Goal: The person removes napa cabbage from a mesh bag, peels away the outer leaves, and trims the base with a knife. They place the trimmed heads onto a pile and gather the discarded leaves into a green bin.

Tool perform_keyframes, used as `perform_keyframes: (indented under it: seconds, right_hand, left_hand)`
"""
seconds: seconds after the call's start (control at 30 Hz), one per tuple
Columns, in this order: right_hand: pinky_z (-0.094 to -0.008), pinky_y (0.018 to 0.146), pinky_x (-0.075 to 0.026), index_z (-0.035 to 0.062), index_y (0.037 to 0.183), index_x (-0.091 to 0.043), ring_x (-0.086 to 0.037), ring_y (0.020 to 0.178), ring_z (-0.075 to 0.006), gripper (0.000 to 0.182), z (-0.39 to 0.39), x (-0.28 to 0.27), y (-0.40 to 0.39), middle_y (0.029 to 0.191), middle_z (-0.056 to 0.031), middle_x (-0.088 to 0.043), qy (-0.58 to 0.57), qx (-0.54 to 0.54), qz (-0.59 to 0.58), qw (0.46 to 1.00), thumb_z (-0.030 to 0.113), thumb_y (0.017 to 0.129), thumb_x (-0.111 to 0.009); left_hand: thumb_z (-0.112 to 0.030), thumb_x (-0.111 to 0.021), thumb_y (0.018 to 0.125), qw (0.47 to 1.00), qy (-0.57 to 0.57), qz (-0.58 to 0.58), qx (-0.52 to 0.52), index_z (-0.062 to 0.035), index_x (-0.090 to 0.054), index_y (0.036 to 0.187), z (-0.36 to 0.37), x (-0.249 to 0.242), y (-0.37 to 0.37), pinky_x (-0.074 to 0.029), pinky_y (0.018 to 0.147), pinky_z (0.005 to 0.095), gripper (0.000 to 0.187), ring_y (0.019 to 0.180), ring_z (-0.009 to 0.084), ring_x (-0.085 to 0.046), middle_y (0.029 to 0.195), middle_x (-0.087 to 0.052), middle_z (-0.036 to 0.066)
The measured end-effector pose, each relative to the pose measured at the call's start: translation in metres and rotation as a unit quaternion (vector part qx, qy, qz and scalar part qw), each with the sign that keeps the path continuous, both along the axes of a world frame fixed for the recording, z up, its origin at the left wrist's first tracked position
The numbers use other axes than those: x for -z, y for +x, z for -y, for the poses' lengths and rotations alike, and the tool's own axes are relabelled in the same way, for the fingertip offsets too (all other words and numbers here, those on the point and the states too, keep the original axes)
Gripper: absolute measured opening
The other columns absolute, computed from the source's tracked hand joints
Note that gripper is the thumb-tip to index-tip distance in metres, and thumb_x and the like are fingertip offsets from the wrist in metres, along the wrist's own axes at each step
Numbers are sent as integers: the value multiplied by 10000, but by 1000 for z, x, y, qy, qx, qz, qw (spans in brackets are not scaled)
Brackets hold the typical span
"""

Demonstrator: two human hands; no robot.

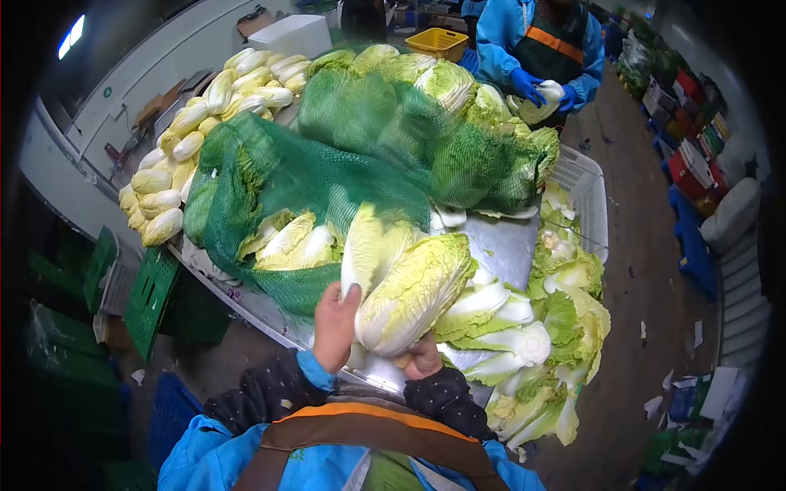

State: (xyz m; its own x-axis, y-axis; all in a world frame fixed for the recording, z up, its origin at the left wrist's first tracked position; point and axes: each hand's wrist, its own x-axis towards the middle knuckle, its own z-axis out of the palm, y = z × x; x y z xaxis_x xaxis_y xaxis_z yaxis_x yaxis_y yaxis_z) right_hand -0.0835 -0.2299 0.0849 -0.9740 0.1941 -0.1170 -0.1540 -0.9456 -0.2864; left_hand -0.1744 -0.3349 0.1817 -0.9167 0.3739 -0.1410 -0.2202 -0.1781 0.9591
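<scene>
Near the front edge of the metal table (pixel 503 245), a napa cabbage (pixel 417 295) rests between my two hands. My left hand (pixel 334 326) is closed on a pale outer leaf (pixel 362 252) that stands away from the cabbage's left side. Under the cabbage's lower end is my right hand (pixel 423 358), its fingers curled against the base and partly hidden. A green mesh sack (pixel 303 176) with cabbages inside lies just beyond. To the right, loose leaves and a cut white stem base (pixel 532 344) are piled at the table's edge.
Trimmed pale cabbages (pixel 188 146) are heaped at the back left. More netted cabbages (pixel 393 114) lie at the back. A co-worker in blue gloves (pixel 536 88) holds a cabbage beyond the table. A white crate (pixel 594 204) stands at the right, and a yellow crate (pixel 437 43) behind.
</scene>
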Motion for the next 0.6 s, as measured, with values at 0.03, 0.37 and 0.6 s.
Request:
perform_keyframes:
  seconds: [0.03, 0.37, 0.6]
  right_hand:
    - [-384, 974, -433, 62, 1320, -366, -488, 1171, -246, 747, -3, 3, 0, 1244, -96, -500, -5, -37, -36, 999, 36, 672, -736]
    - [-380, 899, -465, 43, 1265, -418, -561, 1066, -223, 612, 16, -21, -10, 1176, -90, -556, -41, 60, 52, 996, 144, 752, -735]
    - [-210, 455, -457, 53, 1232, -426, -587, 638, -108, 529, 58, -81, -36, 905, -45, -603, 190, 201, 166, 947, 206, 809, -703]
  left_hand:
    - [-176, -564, 919, 988, 56, 141, -5, 37, -508, 1108, 3, 1, -5, -478, 755, 248, 290, 869, 130, -591, 981, -629, 116]
    - [-227, -661, 836, 930, -283, -229, 54, 13, -401, 1242, 32, 54, -56, -458, 857, 343, 538, 1014, 274, -589, 1088, -595, 182]
    - [-297, -824, 602, 932, -175, -271, 163, -31, -318, 1349, 44, -16, -41, -408, 949, 382, 940, 1165, 325, -500, 1255, -493, 219]
